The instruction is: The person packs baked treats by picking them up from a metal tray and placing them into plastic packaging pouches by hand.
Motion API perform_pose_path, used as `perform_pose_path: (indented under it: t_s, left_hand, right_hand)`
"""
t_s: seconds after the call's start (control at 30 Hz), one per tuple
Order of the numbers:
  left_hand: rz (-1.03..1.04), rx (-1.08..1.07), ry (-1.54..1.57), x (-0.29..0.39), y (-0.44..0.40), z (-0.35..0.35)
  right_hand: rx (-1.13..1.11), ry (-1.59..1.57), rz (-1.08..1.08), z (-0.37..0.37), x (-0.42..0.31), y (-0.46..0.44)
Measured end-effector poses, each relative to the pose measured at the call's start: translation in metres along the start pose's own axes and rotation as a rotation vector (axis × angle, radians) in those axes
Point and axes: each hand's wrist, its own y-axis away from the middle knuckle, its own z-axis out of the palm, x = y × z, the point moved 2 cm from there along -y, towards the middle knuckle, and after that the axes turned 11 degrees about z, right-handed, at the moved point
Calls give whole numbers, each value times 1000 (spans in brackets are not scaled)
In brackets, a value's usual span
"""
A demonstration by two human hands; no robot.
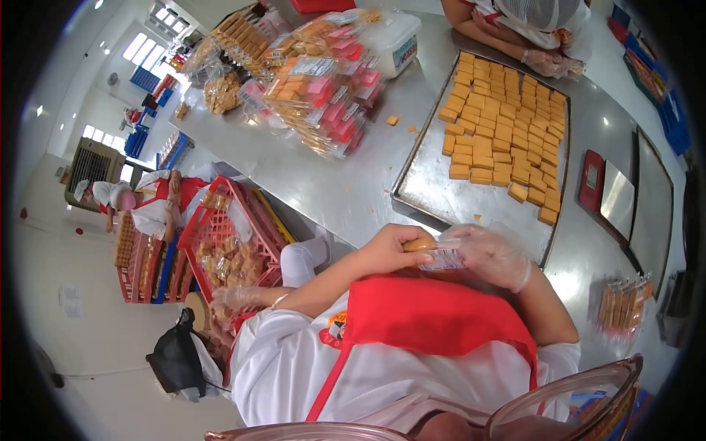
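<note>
In front of my chest, my bare left hand [396,250] is closed round a small clear plastic packet [441,259] with a printed label. A golden-brown biscuit [419,244] shows at the packet's left end, by my thumb. My right hand [496,257], in a thin clear glove, has its fingers curled at the other end of the packet; the fingertips are partly hidden and slightly blurred. Just beyond both hands lies a metal tray [423,197] bearing rows of orange-yellow rectangular biscuits [504,121].
Filled biscuit packets [312,92] are heaped at the back left beside a lidded plastic tub [397,48]. A red scale [590,180] and more packets [624,307] lie right. Co-workers stand across the table and at left, near a red crate [195,235].
</note>
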Motion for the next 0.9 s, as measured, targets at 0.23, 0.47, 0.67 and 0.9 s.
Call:
perform_pose_path:
  t_s: [0.23,0.47,0.67,0.9]
  left_hand:
    - [262,304,101,-9,-1,-7]
    - [158,682,257,5,5,-38]
    - [446,987,-421,96,-1,-201]
    - [-227,706,-1215,122,-62,-322]
  right_hand:
    - [355,128,-32,5,5,-11]
    - [183,-318,-42,16,19,-11]
    - [-22,-635,236,16,56,-14]
    - [8,-18,-151,42,65,-25]
